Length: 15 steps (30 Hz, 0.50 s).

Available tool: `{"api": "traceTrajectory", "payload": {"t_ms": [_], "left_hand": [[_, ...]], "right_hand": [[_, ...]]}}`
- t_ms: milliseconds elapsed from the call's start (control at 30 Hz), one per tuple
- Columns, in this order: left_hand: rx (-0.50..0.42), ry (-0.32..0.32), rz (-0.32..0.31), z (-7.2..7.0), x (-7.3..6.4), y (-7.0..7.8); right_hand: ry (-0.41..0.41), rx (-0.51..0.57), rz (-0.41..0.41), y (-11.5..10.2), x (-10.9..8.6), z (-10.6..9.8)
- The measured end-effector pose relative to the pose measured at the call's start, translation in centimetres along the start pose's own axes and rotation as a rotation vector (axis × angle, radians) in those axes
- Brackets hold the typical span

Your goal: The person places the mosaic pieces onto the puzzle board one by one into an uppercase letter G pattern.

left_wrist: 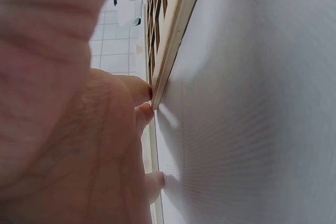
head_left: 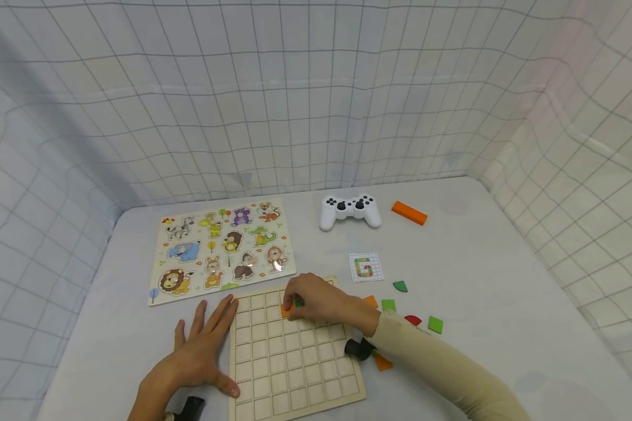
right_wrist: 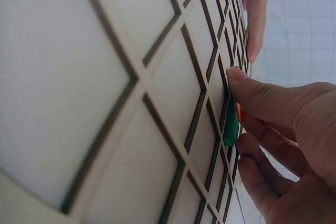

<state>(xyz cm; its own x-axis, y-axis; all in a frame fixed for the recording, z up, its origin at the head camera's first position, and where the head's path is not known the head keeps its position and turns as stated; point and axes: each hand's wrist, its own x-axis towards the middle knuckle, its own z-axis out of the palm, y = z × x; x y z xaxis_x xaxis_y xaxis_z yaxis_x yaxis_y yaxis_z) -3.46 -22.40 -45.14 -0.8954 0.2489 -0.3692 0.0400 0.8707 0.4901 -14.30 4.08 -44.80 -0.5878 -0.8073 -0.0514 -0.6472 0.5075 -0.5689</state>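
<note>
A wooden grid board [head_left: 274,362] lies in front of me. My left hand [head_left: 197,351] rests at its left edge with fingers spread; in the left wrist view its fingertips touch the board's side [left_wrist: 170,45]. My right hand [head_left: 316,301] is over the board's upper part. Its thumb and fingers pinch an orange tile [head_left: 285,311] at a grid cell, and the hand partly hides that tile. Right beside it a dark green piece [right_wrist: 231,121] lies on the grid under the fingers.
Right of the board lie light green tiles [head_left: 435,324], a red quarter piece [head_left: 413,320], a green quarter piece [head_left: 400,286] and orange pieces [head_left: 383,362]. Behind are a pattern card [head_left: 366,267], an animal puzzle [head_left: 221,245], a white game controller [head_left: 350,210] and an orange bar [head_left: 409,213].
</note>
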Motion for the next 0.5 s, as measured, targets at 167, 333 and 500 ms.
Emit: {"api": "traceTrajectory", "payload": {"t_ms": [167, 333, 500], "left_hand": [[-0.002, 0.005, 0.005, 0.0, -0.1, -0.1], [-0.009, 0.007, 0.006, -0.1, -0.2, 0.0], [-0.008, 0.013, 0.010, 0.1, -0.1, -0.4]], "right_hand": [[-0.001, -0.029, 0.011, -0.3, -0.3, 0.0], [-0.004, -0.042, 0.011, -0.6, -0.7, -0.2], [0.015, -0.053, 0.030, -0.7, -1.3, -0.4]]}}
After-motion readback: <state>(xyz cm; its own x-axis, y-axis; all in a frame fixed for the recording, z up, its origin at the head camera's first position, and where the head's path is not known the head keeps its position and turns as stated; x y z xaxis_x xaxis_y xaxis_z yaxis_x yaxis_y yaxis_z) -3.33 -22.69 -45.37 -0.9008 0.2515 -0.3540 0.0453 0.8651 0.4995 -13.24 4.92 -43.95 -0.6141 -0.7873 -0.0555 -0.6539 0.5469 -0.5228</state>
